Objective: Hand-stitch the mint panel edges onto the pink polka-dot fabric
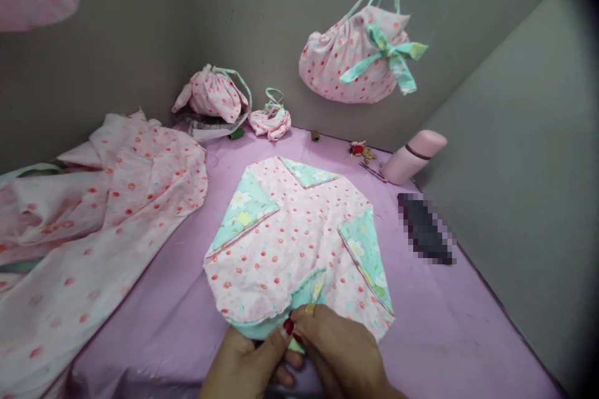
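Observation:
A pink floral fabric piece (299, 224) with green flowered triangular corner patches lies spread on the table in front of me. At its near edge, my left hand (253, 355) grips the near green patch (306, 290), with the thumb on top and fingers curled underneath. My right hand (339, 346) has its fingertips pinched together at the same patch, touching the left thumb. Whatever the right fingertips hold is too small or hidden to make out. The near patch is partly lifted and folded, while the other patches lie flat.
Pink floral cloth (116, 187) is heaped at the left. Drawstring pouches (213, 93) sit at the back, and another pouch (350, 62) hangs against the wall. A pink bottle (414, 156), small scissors (374, 173), thread spools (315, 136) and a blurred dark object (425, 230) lie around the purple table (468, 324).

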### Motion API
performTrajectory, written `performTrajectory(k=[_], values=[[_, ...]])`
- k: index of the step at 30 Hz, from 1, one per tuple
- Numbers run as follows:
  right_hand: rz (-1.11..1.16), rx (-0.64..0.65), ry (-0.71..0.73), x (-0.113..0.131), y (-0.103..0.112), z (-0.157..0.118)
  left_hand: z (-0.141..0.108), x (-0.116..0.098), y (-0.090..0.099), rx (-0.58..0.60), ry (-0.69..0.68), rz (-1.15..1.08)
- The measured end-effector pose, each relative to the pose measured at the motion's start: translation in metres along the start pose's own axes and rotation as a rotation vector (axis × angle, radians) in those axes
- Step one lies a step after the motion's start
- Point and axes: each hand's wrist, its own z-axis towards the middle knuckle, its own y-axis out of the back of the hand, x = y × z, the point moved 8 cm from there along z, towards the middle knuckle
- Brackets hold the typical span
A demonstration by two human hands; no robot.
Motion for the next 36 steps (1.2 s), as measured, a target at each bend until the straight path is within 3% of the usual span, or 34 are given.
performTrajectory(k=[3,13,18,22,27,36], values=[[0.154,-0.067,-0.112,-0.009,0.007,-0.002,0.001,0.003,0.0,-0.003,0.011,-0.026],[0.974,-0.133,-0.812,-0.042,-0.005,-0.021,0.002,0.012,0.001,0.0,0.119,-0.059],[1.114,-0.161,-0.913,-0.05,-0.004,-0.024,0.003,0.016,0.006,-0.031,0.146,-0.063],[1.02,-0.043,-0.886,-0.052,-0.007,-0.026,0.0,0.009,0.006,-0.051,0.119,-0.15],[0.661,0.071,-0.639,-0.045,0.003,-0.018,-0.008,0.005,0.011,-0.172,0.158,-0.37],[0.309,0.217,-0.303,-0.021,0.0,-0.006,-0.01,0.002,0.009,-0.184,0.179,-0.401]])
